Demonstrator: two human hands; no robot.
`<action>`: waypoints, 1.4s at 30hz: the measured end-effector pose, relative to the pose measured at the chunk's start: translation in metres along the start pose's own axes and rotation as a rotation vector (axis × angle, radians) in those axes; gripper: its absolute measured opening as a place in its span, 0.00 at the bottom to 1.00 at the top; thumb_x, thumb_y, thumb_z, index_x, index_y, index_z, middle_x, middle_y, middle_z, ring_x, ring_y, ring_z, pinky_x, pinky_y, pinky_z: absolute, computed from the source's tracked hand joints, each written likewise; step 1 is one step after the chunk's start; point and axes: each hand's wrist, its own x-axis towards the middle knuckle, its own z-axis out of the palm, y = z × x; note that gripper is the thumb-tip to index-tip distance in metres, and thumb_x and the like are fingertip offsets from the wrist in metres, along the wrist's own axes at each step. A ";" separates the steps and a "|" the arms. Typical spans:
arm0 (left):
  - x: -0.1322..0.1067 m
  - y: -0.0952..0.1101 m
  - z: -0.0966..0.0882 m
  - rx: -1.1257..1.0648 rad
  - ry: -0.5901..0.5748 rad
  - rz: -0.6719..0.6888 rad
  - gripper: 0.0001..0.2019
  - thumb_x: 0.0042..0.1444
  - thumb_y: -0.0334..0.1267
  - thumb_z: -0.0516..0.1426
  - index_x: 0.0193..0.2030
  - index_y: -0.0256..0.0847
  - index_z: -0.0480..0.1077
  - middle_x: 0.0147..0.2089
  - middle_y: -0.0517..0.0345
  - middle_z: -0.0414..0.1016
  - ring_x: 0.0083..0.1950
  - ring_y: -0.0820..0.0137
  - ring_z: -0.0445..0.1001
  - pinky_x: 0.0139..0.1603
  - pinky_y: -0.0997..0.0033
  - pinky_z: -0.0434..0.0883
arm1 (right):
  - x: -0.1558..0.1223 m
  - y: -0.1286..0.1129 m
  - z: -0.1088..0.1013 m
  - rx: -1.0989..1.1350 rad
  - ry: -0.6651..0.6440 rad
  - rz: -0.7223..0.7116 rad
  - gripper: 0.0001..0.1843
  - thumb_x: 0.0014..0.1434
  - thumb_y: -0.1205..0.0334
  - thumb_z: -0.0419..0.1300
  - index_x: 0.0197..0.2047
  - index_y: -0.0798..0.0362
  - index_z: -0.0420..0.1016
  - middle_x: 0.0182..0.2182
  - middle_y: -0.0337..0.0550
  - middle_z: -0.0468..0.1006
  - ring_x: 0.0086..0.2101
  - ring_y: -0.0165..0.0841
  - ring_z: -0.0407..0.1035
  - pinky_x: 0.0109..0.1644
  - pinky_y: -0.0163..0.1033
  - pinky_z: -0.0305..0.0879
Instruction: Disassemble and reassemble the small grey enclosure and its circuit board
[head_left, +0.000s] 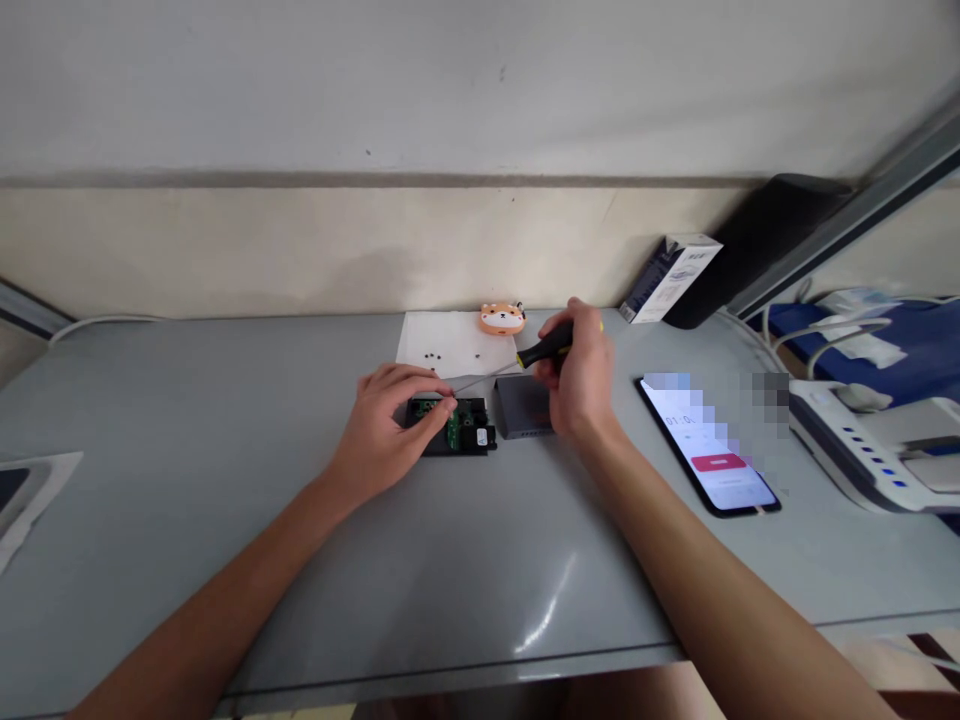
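My right hand [585, 375] is wrapped round the black and yellow handle of a screwdriver [546, 347]. Its thin shaft slants down to the left, with the tip by my left fingertips. My left hand [390, 425] lies over the left part of a green circuit board [454, 428] in a black casing. Thumb and forefinger come together at the screwdriver's tip; whatever is between them is too small to make out. Just right of the board, a grey cover [523, 408] rests on the table, partly hidden by my right hand.
Several small dark screws [433, 357] lie on a white paper sheet [420, 335] behind the board. An orange animal-faced case [502, 319] sits on its edge. To the right are a phone [709, 450], a power strip [870, 450] and a carton [671, 278] leaning on a black cylinder [757, 250].
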 end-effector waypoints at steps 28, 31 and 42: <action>-0.004 0.003 -0.001 0.122 -0.065 0.075 0.09 0.69 0.43 0.59 0.44 0.49 0.81 0.45 0.58 0.86 0.54 0.58 0.78 0.64 0.48 0.67 | -0.023 -0.017 0.005 -0.113 -0.078 -0.437 0.21 0.69 0.40 0.56 0.33 0.47 0.67 0.26 0.33 0.64 0.26 0.27 0.64 0.28 0.33 0.63; -0.004 0.002 -0.004 0.110 -0.225 0.054 0.18 0.66 0.47 0.62 0.60 0.48 0.77 0.60 0.54 0.82 0.64 0.54 0.74 0.69 0.46 0.64 | -0.024 -0.016 0.003 -0.176 -0.050 -0.527 0.18 0.71 0.46 0.56 0.33 0.47 0.68 0.27 0.34 0.66 0.26 0.27 0.63 0.30 0.34 0.63; 0.000 -0.005 -0.007 0.145 -0.459 0.082 0.23 0.66 0.48 0.62 0.66 0.49 0.71 0.65 0.53 0.79 0.69 0.52 0.73 0.74 0.43 0.57 | -0.020 -0.007 0.003 -0.276 -0.146 -0.572 0.17 0.72 0.48 0.56 0.34 0.49 0.66 0.24 0.31 0.63 0.24 0.24 0.57 0.29 0.33 0.56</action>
